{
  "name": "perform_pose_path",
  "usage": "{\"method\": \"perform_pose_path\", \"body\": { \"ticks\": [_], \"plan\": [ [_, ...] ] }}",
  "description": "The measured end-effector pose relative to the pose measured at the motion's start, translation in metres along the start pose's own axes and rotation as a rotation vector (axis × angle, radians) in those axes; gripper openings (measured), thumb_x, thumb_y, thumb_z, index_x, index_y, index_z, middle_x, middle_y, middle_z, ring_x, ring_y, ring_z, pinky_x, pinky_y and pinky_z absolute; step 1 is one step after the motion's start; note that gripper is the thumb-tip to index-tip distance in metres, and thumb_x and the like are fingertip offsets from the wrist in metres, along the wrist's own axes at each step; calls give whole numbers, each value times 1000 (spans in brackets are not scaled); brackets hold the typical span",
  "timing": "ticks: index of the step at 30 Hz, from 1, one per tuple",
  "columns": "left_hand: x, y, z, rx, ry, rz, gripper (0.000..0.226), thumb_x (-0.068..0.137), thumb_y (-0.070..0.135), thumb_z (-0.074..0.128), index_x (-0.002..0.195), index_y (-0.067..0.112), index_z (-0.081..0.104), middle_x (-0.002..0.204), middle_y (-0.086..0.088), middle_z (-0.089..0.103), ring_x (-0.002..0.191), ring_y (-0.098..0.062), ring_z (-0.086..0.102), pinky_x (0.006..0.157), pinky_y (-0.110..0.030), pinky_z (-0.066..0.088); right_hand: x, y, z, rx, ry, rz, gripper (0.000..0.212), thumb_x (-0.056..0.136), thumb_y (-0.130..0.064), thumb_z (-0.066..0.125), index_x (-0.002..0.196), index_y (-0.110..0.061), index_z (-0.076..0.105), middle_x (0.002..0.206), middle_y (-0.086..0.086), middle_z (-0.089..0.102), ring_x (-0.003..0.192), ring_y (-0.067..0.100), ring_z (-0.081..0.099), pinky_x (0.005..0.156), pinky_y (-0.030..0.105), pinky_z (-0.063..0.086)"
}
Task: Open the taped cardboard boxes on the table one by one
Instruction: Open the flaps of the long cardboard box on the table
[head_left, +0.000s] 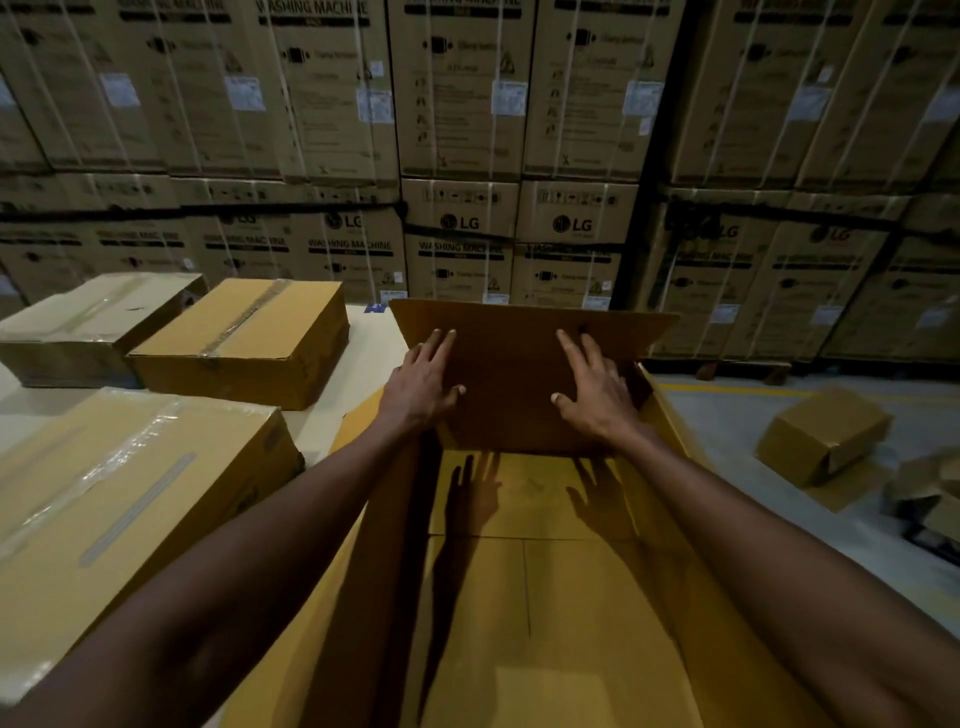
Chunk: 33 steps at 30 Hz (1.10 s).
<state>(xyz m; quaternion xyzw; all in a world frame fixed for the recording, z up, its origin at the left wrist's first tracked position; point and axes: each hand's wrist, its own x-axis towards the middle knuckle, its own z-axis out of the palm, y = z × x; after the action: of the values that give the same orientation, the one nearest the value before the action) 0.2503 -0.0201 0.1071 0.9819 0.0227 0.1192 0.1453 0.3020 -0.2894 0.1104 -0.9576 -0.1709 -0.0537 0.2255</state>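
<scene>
An open cardboard box stands right in front of me, its inside empty. Its far flap stands up. My left hand and my right hand both press flat on that flap with spread, straight fingers. Three taped boxes lie on the table to the left: a near one with clear tape, a middle one with brown tape, and a far one.
The pale table shows between the boxes. A wall of stacked washing machine cartons rises behind. On the grey floor at right lie an opened small box and more loose cardboard.
</scene>
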Motion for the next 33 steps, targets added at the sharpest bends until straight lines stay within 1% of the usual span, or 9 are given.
{"method": "perform_pose_path", "body": {
  "ticks": [4, 8, 12, 16, 19, 21, 26, 30, 33],
  "plan": [
    [39, -8, 6, 46, -52, -9, 92, 95, 45, 62, 161, 33, 0, 170, 1, -1, 154, -33, 12, 116, -60, 31, 44, 3, 2, -29, -7, -17, 101, 96, -24, 69, 163, -44, -3, 171, -4, -17, 158, 37, -4, 124, 61, 11],
    [67, -16, 20, 62, -156, -22, 92, 96, 43, 63, 162, 30, 0, 170, -1, 0, 155, -34, 9, 117, -60, 26, 79, 13, 15, -6, -50, 30, 100, 96, -20, 68, 162, -44, -2, 171, -5, -19, 157, 39, -8, 123, 61, 8],
    [83, -26, 43, 73, -217, -77, 93, 95, 44, 64, 162, 29, 0, 170, -3, 5, 155, -34, 10, 119, -58, 25, 98, 27, 34, -28, -106, 49, 100, 96, -20, 69, 163, -41, -1, 172, -1, -15, 157, 42, -5, 124, 59, 10],
    [90, -33, 62, 83, -222, -95, 89, 94, 42, 65, 161, 28, 8, 169, -4, 9, 153, -33, 14, 120, -55, 21, 105, 40, 51, -81, -147, 65, 92, 97, -24, 67, 165, -34, 6, 173, 4, -4, 158, 37, -4, 125, 57, 11],
    [93, -34, 69, 103, -225, -91, 81, 93, 43, 65, 158, 28, 19, 166, -5, 18, 152, -33, 17, 119, -56, 20, 108, 50, 59, -126, -168, 72, 81, 97, -29, 68, 163, -30, 20, 171, 5, 11, 158, 35, 4, 123, 57, 18],
    [94, -33, 71, 109, -231, -98, 80, 93, 44, 65, 158, 26, 21, 165, -6, 22, 152, -33, 17, 119, -56, 18, 107, 54, 63, -132, -177, 63, 80, 96, -30, 69, 162, -30, 23, 170, 4, 17, 158, 33, 7, 123, 59, 19],
    [89, -28, 65, 103, -251, -127, 81, 94, 46, 63, 159, 24, 21, 166, -8, 22, 153, -32, 17, 120, -58, 14, 96, 51, 58, -110, -170, 65, 82, 96, -29, 68, 163, -31, 20, 170, 5, 13, 158, 33, 4, 123, 60, 15],
    [62, -16, 47, 58, -235, -84, 74, 95, 46, 61, 156, 20, 29, 163, -10, 27, 150, -34, 23, 119, -57, 20, 67, 41, 48, -36, -141, 69, 81, 96, -29, 69, 162, -31, 22, 170, 4, 16, 155, 33, 9, 122, 62, 14],
    [31, -6, 34, 21, -222, -55, 69, 95, 46, 61, 154, 21, 35, 163, -8, 28, 149, -32, 26, 118, -55, 23, 32, 29, 41, -10, -136, 71, 79, 96, -30, 69, 162, -31, 24, 169, 5, 20, 154, 33, 14, 122, 60, 17]
  ]
}}
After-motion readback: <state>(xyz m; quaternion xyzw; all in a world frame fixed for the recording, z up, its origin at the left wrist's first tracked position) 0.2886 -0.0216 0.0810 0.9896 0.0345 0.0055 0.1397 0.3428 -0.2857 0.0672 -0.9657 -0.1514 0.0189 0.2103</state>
